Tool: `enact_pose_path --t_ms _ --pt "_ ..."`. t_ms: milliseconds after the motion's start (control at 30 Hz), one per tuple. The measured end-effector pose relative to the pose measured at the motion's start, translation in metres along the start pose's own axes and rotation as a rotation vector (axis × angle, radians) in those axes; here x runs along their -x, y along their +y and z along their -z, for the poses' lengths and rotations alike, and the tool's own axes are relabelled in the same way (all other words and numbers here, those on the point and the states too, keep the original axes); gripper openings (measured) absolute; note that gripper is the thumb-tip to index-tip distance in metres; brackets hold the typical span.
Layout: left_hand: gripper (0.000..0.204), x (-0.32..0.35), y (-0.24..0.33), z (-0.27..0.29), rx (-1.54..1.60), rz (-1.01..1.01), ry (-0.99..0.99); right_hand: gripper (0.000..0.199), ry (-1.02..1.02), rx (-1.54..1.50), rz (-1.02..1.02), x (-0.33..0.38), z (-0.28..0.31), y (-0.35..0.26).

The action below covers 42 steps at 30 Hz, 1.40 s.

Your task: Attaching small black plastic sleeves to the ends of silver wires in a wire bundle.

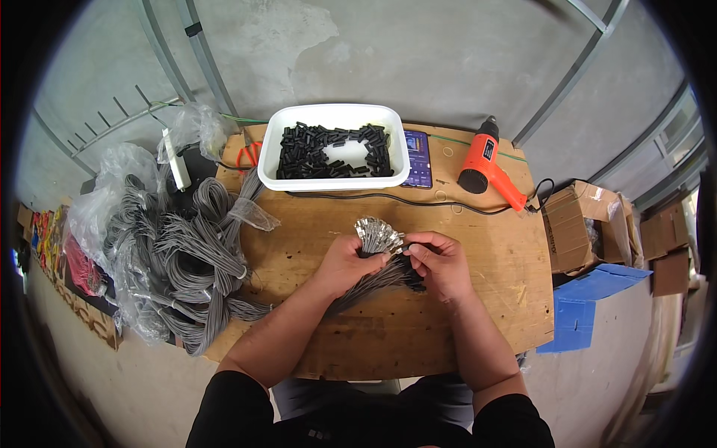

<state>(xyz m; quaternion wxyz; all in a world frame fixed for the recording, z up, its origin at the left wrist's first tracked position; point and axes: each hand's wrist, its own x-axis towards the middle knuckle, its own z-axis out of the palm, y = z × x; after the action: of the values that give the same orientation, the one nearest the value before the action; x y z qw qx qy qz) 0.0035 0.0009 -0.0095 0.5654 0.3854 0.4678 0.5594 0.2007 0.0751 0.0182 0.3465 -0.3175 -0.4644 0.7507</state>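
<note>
My left hand [345,263] is closed around a bundle of thin grey wires [376,246], just below their ends. Silvery metal terminals [379,230] fan out above its thumb. Close against the right side of the bundle, my right hand [441,265] pinches with thumb and forefinger. A small black tube piece [406,249] shows at those fingertips, beside one terminal; the fingers partly hide it. The wires trail down between both hands over the wooden table, and dark ends [415,279] lie under the right hand.
Beyond my hands stands a white tub [334,184] of short black tubes [302,153]. A phone [418,158] and an orange heat gun [485,160] lie right of it. Grey wire coils [198,257] and plastic film pile up left. A black cord [388,196] crosses the table [493,299].
</note>
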Motion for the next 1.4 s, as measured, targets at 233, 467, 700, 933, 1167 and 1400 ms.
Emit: enact_pose_path --t_ms 233,467,700,933,1167,1400 --pt "0.010 -0.001 0.003 0.000 -0.048 -0.022 -0.028 0.017 -0.031 -0.006 0.020 -0.003 0.004 0.003" --pt "0.014 0.002 0.007 -0.001 -0.111 -0.034 -0.033 0.012 -0.017 0.001 -0.003 0.000 0.002 0.000" --pt "0.015 0.002 0.006 0.001 -0.180 -0.070 -0.030 0.011 -0.016 0.008 -0.017 -0.002 0.002 0.004" --pt "0.014 0.000 0.007 -0.001 -0.094 -0.038 -0.034 0.010 -0.011 0.071 -0.012 0.000 0.000 0.002" --pt "0.013 0.000 0.002 0.002 0.000 0.015 -0.016 0.010 0.021 0.018 0.008 -0.001 0.003 0.002" --pt "0.013 0.001 0.001 0.000 -0.083 -0.004 -0.003 0.013 -0.011 -0.070 -0.059 -0.001 0.005 -0.002"
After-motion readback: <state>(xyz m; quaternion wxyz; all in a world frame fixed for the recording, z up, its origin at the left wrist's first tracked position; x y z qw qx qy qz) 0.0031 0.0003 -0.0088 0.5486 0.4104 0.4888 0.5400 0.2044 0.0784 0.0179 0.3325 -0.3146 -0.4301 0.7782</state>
